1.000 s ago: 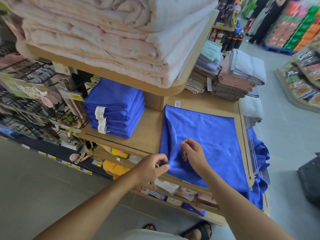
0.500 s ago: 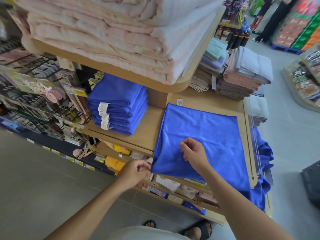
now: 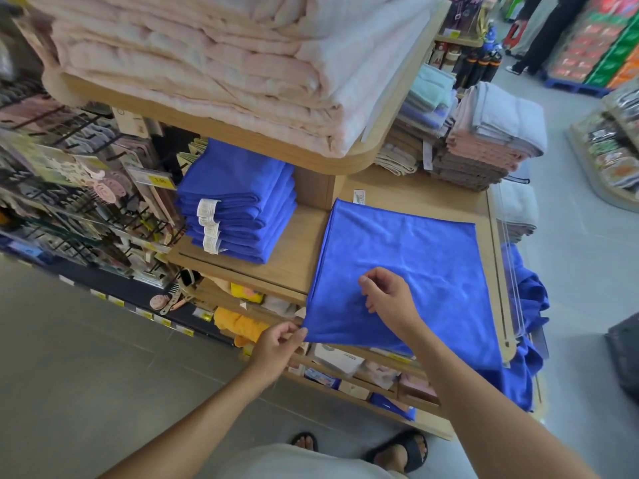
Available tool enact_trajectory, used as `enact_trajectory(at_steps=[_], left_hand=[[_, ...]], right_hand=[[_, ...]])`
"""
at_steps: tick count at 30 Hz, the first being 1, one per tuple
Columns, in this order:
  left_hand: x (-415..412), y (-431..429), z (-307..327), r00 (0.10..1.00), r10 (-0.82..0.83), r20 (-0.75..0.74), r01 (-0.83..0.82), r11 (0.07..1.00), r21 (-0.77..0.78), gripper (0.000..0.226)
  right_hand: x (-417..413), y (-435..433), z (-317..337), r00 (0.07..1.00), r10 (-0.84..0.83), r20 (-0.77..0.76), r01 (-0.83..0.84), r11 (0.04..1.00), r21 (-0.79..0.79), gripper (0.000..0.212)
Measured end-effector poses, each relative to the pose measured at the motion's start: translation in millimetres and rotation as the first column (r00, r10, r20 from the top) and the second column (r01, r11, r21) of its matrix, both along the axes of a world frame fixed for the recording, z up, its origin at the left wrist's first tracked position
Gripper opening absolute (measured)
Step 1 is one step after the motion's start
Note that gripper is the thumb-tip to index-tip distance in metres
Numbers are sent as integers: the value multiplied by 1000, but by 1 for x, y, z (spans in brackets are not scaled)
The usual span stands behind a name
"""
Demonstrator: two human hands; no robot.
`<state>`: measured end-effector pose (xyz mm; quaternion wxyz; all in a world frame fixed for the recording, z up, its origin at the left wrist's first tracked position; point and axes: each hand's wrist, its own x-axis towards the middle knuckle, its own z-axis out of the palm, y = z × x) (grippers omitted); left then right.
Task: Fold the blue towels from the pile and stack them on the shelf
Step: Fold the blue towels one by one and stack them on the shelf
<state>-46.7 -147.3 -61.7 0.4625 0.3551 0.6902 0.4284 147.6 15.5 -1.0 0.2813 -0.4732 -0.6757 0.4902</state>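
Observation:
A blue towel (image 3: 408, 250) lies spread flat on the wooden shelf (image 3: 297, 257), its near edge hanging over the front. My left hand (image 3: 276, 344) pinches its near left corner, pulled out past the shelf edge. My right hand (image 3: 390, 299) rests on the towel's near middle with curled fingers, pinching the cloth. A stack of folded blue towels (image 3: 238, 205) with white tags sits to the left on the same shelf. A pile of unfolded blue towels (image 3: 529, 333) hangs at the shelf's right end.
An upper shelf with folded pink blankets (image 3: 224, 53) overhangs the stack. Grey and pink towels (image 3: 484, 140) are stacked at the back right. A rack of hair accessories (image 3: 79, 195) stands to the left. A person (image 3: 543, 29) stands in the far aisle.
My left hand drew the towel's near left corner outward and toward me, flattening the folded-over flap. The right hand stayed on the towel.

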Motion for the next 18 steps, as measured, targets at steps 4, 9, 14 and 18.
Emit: enact_trajectory(at_steps=[4, 9, 14, 18], left_hand=[[-3, 7, -1, 998, -65, 23, 65, 997, 34, 25], [-13, 13, -14, 986, 106, 128, -119, 988, 97, 18], [-13, 12, -20, 964, 188, 188, -201, 978, 52, 13], [-9, 14, -14, 932, 172, 319, -186, 982, 13, 11]], right_hand=[[32, -33, 5, 997, -59, -46, 61, 997, 46, 17], [130, -92, -14, 948, -319, -18, 316, 928, 195, 26], [182, -115, -37, 749, -662, 28, 660, 749, 57, 13], [179, -109, -43, 764, -645, -19, 626, 748, -221, 18]])
